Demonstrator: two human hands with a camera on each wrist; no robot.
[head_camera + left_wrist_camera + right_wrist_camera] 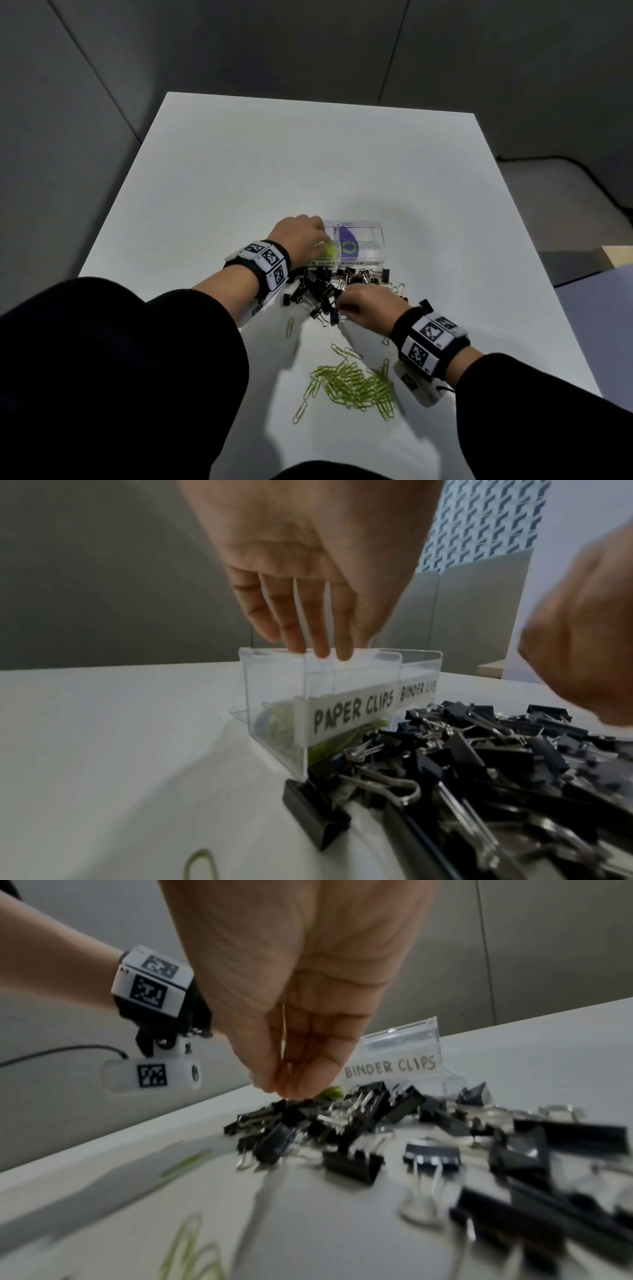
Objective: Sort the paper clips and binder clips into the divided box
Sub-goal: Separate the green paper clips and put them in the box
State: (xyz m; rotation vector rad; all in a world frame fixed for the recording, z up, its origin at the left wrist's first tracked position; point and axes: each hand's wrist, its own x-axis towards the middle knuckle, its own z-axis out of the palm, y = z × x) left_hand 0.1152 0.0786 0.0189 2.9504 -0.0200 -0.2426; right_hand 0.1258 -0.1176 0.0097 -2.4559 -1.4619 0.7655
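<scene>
A clear divided box (363, 224) stands mid-table, labelled PAPER CLIPS (352, 712) and BINDER CLIPS (390, 1065). Green paper clips (328, 254) lie in its left compartment. My left hand (320, 236) hangs over that compartment, its fingers (318, 642) straight and pointing down at the rim, with nothing in them. A heap of black binder clips (318, 291) lies right in front of the box. My right hand (342, 305) is on the heap, fingertips (291, 1085) pinched together on a black clip. What they hold is mostly hidden.
A loose pile of green paper clips (356, 383) lies near the front of the white table (308, 154), with a few strays (290, 327) to its left. The right compartment holds a purple and green printed patch (348, 245). Grey walls stand behind.
</scene>
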